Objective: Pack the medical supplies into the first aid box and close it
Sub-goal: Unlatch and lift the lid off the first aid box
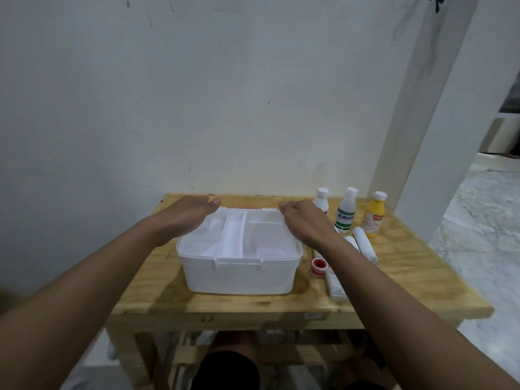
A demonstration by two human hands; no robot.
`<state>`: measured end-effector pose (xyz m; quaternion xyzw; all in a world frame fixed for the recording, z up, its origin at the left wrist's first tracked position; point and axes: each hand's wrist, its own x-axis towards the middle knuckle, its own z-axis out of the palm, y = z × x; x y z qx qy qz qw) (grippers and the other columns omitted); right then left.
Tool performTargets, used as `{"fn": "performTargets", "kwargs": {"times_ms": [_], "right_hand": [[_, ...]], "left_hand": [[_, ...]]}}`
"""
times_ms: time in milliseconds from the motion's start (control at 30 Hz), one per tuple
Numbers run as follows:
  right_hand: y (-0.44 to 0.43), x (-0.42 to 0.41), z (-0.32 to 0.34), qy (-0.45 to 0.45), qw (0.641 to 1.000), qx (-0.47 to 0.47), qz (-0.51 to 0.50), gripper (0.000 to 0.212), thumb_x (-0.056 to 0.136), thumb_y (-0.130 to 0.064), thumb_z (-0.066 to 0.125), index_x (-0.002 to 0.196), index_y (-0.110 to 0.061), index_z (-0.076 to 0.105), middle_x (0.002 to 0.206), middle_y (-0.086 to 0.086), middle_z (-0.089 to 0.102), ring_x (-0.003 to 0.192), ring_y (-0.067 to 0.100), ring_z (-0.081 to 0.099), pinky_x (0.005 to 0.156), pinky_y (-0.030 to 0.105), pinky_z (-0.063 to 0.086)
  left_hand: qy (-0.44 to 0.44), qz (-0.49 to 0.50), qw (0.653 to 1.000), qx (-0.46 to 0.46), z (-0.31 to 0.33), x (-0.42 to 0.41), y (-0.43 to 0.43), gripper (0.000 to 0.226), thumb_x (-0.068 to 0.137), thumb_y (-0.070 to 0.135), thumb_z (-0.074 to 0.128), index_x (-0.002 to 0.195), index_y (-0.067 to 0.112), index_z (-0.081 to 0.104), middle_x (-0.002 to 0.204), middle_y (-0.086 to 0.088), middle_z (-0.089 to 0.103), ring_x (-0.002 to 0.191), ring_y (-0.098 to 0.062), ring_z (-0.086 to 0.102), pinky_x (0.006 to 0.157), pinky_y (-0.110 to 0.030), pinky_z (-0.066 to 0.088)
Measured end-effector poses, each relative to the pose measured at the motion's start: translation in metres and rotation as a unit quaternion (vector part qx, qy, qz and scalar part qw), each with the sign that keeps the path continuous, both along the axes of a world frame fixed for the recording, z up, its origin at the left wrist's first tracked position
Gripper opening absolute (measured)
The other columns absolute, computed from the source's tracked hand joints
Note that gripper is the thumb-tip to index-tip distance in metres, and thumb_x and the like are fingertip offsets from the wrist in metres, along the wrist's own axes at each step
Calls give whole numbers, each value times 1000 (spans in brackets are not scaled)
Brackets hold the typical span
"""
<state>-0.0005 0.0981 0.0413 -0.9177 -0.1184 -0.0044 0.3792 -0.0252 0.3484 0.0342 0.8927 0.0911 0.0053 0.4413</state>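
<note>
A white plastic first aid box (239, 277) stands in the middle of the wooden table (408, 277). Its inner tray with compartments and a centre handle (232, 235) shows from above, and a bit of red peeks behind the far rim. My left hand (191, 216) lies flat over the far left corner, my right hand (305, 222) over the far right corner; neither holds anything. To the right of the box stand a white bottle (322, 198), a clear bottle with a green label (345, 216) and a yellow bottle (372, 219). Two white bandage rolls (365, 247), a red tape roll (318, 267) and a white packet (336, 288) lie nearby.
The table stands against a white wall (197, 108). A white pillar (439, 136) rises at the back right, with marble floor (484, 220) beyond it. My knee (233, 358) shows under the table's front edge. Bare wood lies left of the box.
</note>
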Motion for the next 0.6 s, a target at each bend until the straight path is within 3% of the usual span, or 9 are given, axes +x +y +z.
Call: {"fn": "performTargets", "kwargs": {"times_ms": [33,100,167,267,400,600], "right_hand": [[-1,-2,1,4,1000,-6,6,42,104,-34,36,110,-5,67,121,14,64,110,31,57,89,36,41],[-2,-9,3,9,999,-29,16,52,104,-39,36,143,-6,49,151,11,45,138,30,41,103,35,33],[-2,-16,2,10,998,-46,33,60,104,-42,35,155,-11,29,162,6,28,148,26,26,112,37,25],[2,-27,0,11,997,-57,51,58,106,-38,33,154,-8,26,162,7,25,147,26,26,109,35,26],[5,-31,-2,7,996,-74,48,50,106,-32,31,147,-3,35,156,11,30,141,28,32,102,34,28],[4,-29,0,18,994,-89,54,46,107,-25,28,142,4,37,153,17,31,140,29,30,105,36,27]], "left_hand": [[-5,-7,1000,23,0,-8,-2,67,97,61,43,152,22,41,160,6,34,145,-19,34,119,-37,23],[-10,-11,997,69,-1,-24,-9,71,97,64,37,156,25,34,163,7,25,150,-17,24,118,-35,18],[-8,-10,996,94,-5,-37,-17,76,94,69,32,158,29,26,167,5,13,153,-16,13,120,-36,11],[-14,1,992,125,-11,-49,-30,76,95,70,30,159,30,20,168,3,3,154,-17,7,121,-37,9],[-31,11,987,158,-11,-49,-35,74,99,64,28,160,23,19,168,0,8,154,-14,6,121,-36,8],[-21,1,983,181,-11,-41,-33,76,99,62,30,159,17,20,167,-3,12,154,-15,8,121,-36,10]]}}
